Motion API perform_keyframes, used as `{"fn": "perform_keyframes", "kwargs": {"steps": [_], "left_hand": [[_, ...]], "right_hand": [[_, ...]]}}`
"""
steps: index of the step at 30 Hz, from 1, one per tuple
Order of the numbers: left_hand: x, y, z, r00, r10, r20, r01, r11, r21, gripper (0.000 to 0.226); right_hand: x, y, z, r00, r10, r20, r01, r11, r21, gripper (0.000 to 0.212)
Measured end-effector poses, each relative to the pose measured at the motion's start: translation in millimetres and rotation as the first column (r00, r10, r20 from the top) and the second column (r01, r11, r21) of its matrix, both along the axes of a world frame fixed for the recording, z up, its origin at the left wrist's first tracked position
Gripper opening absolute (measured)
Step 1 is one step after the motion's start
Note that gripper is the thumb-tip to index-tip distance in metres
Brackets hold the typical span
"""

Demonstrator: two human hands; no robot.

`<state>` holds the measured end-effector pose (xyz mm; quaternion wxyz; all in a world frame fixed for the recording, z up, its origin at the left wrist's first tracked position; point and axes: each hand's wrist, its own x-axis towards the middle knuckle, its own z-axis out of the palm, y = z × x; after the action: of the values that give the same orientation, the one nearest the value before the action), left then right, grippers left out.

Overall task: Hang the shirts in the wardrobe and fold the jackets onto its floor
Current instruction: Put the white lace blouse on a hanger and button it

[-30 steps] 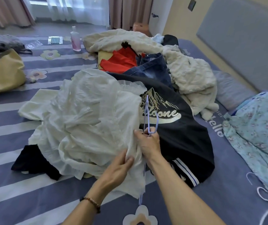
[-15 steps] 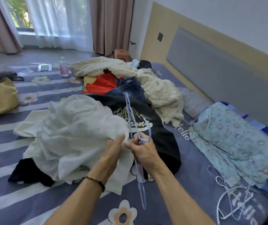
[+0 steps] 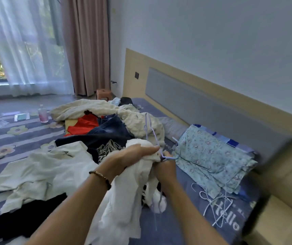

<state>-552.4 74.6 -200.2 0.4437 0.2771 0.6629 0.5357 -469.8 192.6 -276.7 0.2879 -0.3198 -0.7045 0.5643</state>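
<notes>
Both hands' fingers grip white shirt and hanger (bedsheet reads "hello").

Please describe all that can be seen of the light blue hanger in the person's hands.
The hanger is thin, pale blue-lilac, and looks like plastic or coated wire. Its hook points up and away, above the white shirt. One part runs down past the shirt's hanging cloth. The right hand grips it near the neck; the left hand holds the bunched shirt against it. It is lifted above the bed, tilted, and partly hidden by cloth.
</notes>
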Motion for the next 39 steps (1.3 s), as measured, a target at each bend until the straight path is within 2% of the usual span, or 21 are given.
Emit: {"fn": "perform_keyframes", "kwargs": {"steps": [1,3,5,6,8,10,12,15,17,18,20,22,23,24,25,26,27,30,33,37,39], "left_hand": [[-1,1,3,0.998,-0.047,-0.042,0.046,0.999,-0.027,0.027],[0,8,8,0.951,-0.114,-0.287,0.050,0.974,-0.220,0.046],[4,20,4,0.826,-0.141,-0.546,-0.118,0.904,-0.411,0.044],[9,28,4,0.786,-0.084,-0.612,-0.223,0.885,-0.408,0.043],[24,49,4,0.717,0.081,-0.692,-0.379,0.879,-0.290,0.046],[37,67,4,0.599,0.173,-0.782,-0.466,0.869,-0.165,0.038],[50,80,8,0.408,0.212,-0.888,-0.530,0.847,-0.041,0.030],[68,103,15,0.038,0.092,-0.995,-0.580,0.813,0.053,0.045],[77,118,19,-0.069,0.009,-0.998,-0.577,0.815,0.047,0.052],[77,121,18,-0.070,0.022,-0.997,-0.567,0.822,0.058,0.052],[82,131,24,0.050,0.145,-0.988,-0.547,0.832,0.095,0.046],[84,139,29,0.328,0.346,-0.879,-0.570,0.814,0.108,0.028],[82,143,32,0.501,0.444,-0.743,-0.584,0.807,0.089,0.016],[79,149,32,0.658,0.532,-0.533,-0.595,0.801,0.065,0.005],[75,154,33,0.757,0.583,-0.293,-0.595,0.802,0.058,0.003],[73,158,33,0.804,0.585,-0.109,-0.586,0.810,0.028,0.003],[73,163,31,0.828,0.561,-0.019,-0.560,0.828,0.011,0.007],[76,176,20,0.887,0.419,-0.194,-0.437,0.898,-0.056,0.017],[79,179,6,0.878,0.356,-0.321,-0.411,0.903,-0.125,0.022],[79,179,-20,0.921,0.328,-0.210,-0.367,0.913,-0.181,0.015],[80,178,-33,0.910,0.315,-0.269,-0.371,0.908,-0.193,0.021]], "right_hand": [[8,13,9,0.999,-0.036,0.032,0.035,0.999,0.030,0.017],[31,45,28,0.989,-0.078,0.126,0.062,0.990,0.127,0.036],[51,73,46,0.974,-0.094,0.205,0.052,0.979,0.198,0.037],[60,85,55,0.969,-0.092,0.230,0.040,0.975,0.220,0.035],[84,105,79,0.960,-0.071,0.269,0.001,0.968,0.251,0.035],[103,120,101,0.959,-0.023,0.281,-0.065,0.952,0.299,0.037],[118,131,123,0.965,0.014,0.263,-0.103,0.940,0.325,0.040],[140,154,150,0.962,-0.134,0.238,0.027,0.913,0.406,0.036],[156,174,165,0.938,-0.256,0.235,0.128,0.882,0.453,0.024],[160,179,167,0.927,-0.280,0.251,0.142,0.879,0.456,0.017],[175,194,172,0.920,-0.287,0.267,0.147,0.883,0.445,0.015],[185,200,169,0.918,-0.273,0.289,0.137,0.900,0.414,0.024],[189,201,166,0.923,-0.250,0.292,0.126,0.915,0.384,0.022],[192,201,162,0.933,-0.217,0.288,0.112,0.933,0.341,0.020],[195,198,158,0.948,-0.185,0.260,0.106,0.951,0.291,0.021],[197,196,154,0.961,-0.162,0.224,0.105,0.963,0.247,0.023],[199,194,152,0.968,-0.152,0.198,0.105,0.968,0.229,0.026],[205,185,149,0.963,-0.150,0.225,0.086,0.958,0.273,0.041],[210,175,149,0.953,-0.081,0.292,-0.023,0.941,0.337,0.049],[228,166,148,0.938,-0.092,0.333,-0.043,0.926,0.375,0.058],[237,163,145,0.925,-0.068,0.373,-0.073,0.933,0.351,0.060]]}}
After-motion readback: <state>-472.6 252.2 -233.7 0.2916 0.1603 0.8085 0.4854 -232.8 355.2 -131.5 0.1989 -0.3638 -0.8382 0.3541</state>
